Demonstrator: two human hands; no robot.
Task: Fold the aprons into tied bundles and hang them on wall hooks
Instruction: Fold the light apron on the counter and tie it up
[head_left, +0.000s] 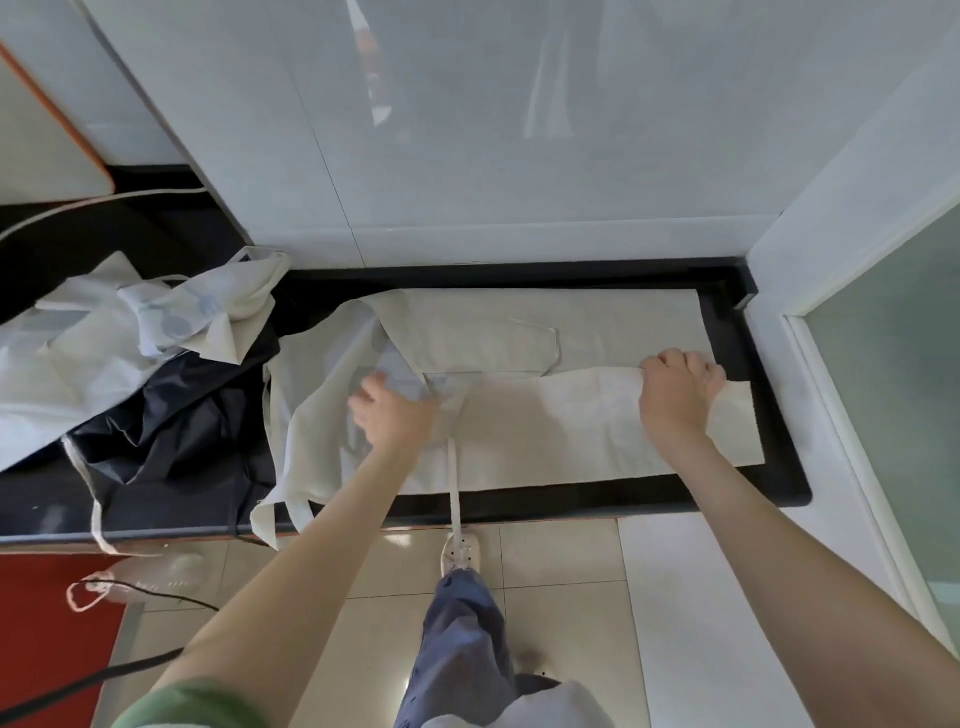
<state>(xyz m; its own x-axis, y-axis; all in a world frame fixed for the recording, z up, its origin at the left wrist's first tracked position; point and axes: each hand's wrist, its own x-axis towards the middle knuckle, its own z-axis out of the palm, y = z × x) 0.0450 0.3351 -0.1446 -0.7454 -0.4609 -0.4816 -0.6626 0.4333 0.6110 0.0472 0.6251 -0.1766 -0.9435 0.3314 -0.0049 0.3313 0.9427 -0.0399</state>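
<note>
1. On the black counter (753, 480), seen from the head camera, the cream apron (545, 426) lies spread out, its long side running left to right just in front of the white tiled wall (467, 130).
2. We see its near part folded over into a long band. A looped strap (551, 340) lies on the flat layer behind that band.
3. Our left hand (395, 415) rests on the cloth at the left end of the band, fingers stretched out and somewhat blurred. It lies flat rather than curled round anything.
4. Our right hand (680, 384) is well apart from the left, near the right end. Its fingers are curled and pinch the far edge of the folded band.
5. Just beside our left hand a tie strap (456, 483) runs from the apron over the front edge of the counter and hangs down towards our white shoe (460, 552) on the tiled floor (561, 561).
6. The apron's left part is rumpled and droops over the counter edge.
7. To the left of it we see a heap of other cloth. A pale apron (156, 322) with a faint blue pattern lies crumpled on top of a dark apron (182, 431), and a thin strap from this heap dangles off the counter.
8. Below the counter a black cable (171, 597) crosses the floor beside a red panel (47, 634).
</note>
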